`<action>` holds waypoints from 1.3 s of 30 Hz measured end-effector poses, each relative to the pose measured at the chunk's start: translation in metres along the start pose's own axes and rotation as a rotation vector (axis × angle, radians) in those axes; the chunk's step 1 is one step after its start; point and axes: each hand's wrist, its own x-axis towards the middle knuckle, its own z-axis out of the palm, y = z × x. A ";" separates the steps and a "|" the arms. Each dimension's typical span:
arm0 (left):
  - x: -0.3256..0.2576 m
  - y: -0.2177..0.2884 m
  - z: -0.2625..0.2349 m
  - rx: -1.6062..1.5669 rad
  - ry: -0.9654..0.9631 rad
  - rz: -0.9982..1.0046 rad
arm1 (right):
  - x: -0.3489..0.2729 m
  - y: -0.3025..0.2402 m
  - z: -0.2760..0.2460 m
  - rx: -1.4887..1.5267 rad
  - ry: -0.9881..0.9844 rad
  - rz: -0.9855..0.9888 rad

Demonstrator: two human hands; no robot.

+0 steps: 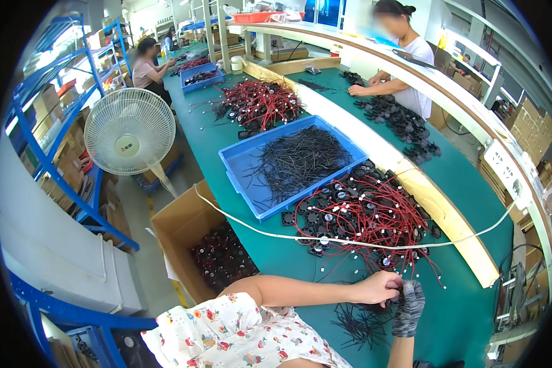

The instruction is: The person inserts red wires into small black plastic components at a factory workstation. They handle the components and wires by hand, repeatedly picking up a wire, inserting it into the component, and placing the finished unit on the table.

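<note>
My left hand point(380, 287) is bare and closed around a small black fan part with thin black ties, low over the green table point(472, 184). My right hand point(409, 306), in a grey knit glove, grips the same small part from the right. The part itself is mostly hidden between the two hands. A loose bunch of black cable ties point(359, 322) lies on the table just below my hands. A pile of small black fans with red wires point(362, 214) sits right beyond them.
A blue tray point(242, 162) of black ties stands farther up the table. A white cord point(411, 244) stretches across the fan pile. An open cardboard box point(184, 224) of fans and a white fan point(129, 132) stand on the left. Two other people work farther along.
</note>
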 end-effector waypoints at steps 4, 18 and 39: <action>-0.002 0.003 -0.002 0.098 -0.040 0.003 | 0.009 0.002 -0.011 0.182 0.094 -0.028; -0.012 0.025 -0.013 -0.274 -0.241 -0.290 | 0.013 -0.041 -0.032 -0.200 0.415 -0.631; -0.011 0.030 -0.009 -0.418 -0.331 -0.384 | 0.025 -0.026 -0.039 -1.169 0.213 -0.885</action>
